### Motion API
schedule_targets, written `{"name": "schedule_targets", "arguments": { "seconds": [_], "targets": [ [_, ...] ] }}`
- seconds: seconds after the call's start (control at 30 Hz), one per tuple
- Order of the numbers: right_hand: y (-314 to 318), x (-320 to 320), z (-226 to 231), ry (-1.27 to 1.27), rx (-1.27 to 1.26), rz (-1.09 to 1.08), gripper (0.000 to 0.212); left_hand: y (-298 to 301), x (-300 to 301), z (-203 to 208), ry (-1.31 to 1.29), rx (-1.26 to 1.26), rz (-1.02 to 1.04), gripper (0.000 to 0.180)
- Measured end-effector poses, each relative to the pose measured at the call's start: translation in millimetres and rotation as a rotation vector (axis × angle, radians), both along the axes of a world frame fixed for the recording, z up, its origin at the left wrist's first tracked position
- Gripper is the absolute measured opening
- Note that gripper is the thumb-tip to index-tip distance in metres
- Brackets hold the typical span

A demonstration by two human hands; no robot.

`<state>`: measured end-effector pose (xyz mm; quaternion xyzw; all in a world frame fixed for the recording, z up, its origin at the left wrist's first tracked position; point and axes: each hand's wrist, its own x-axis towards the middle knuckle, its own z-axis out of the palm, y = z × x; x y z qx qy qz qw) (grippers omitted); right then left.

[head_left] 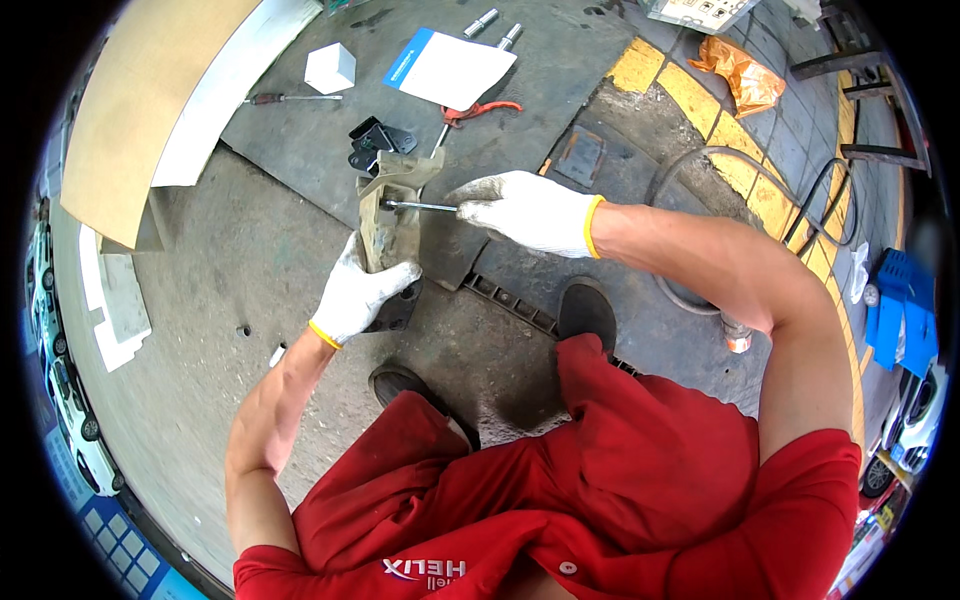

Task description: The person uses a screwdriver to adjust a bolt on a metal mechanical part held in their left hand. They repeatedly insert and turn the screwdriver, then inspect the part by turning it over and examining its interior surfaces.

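Note:
My left hand [358, 292], in a white glove with a yellow cuff, is closed around the lower end of a dirty grey-beige bracket [395, 228]. My right hand [528, 212], gloved the same way, grips a screwdriver [428, 206]; its handle is hidden in the fist. The thin metal shaft points left, with its tip at a dark spot on the bracket's face. Just beyond the bracket lie black metal brackets [378, 142]. Red-handled pliers [482, 112] rest on the mat behind. Under my left hand, a dark piece [398, 312] shows only in part.
On the dark mat are a white box [330, 69], another screwdriver [292, 98], a blue-and-white sheet [452, 66] and two metal cylinders [480, 23]. A grey hose [690, 160] loops at right near an orange bag [740, 75]. My shoes [587, 310] stand close below the hands.

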<state>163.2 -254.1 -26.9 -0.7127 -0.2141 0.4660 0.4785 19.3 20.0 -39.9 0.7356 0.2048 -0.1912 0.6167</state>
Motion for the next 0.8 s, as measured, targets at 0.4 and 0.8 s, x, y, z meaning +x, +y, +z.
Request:
{"name": "schedule_targets", "arguments": {
  "seconds": [0.4,0.8],
  "targets": [
    [0.7,-8.5,9.5,-0.060,-0.026,-0.047,0.043,0.1,0.0,2.0,0.001,0.127,-0.065,0.078],
    [-1.3,-8.0,-1.4,-0.056,0.020,-0.072,0.043,5.8,-1.1,-4.9,-0.003,-0.120,-0.018,0.072]
  ]
}}
